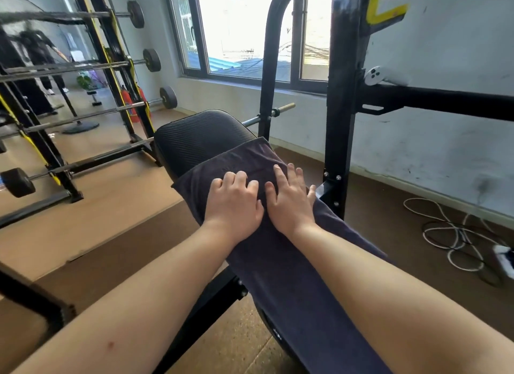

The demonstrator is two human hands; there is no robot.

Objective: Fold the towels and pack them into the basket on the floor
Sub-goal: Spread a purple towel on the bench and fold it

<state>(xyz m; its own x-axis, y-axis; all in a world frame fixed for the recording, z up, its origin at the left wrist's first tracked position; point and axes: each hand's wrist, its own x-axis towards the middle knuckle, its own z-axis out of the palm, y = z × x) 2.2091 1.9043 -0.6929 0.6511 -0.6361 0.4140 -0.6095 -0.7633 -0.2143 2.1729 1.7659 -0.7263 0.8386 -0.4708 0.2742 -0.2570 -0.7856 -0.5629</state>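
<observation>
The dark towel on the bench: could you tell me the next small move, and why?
Probably lift the far edge of the towel and fold it back toward you: it lies as one long strip along the weight bench, and the left hand and right hand both rest on it near that edge.

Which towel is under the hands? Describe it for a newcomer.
Find the black padded bench by the window. The dark grey towel lies lengthwise along it, with the left hand and right hand resting on it. It is the only cloth in view.
</observation>
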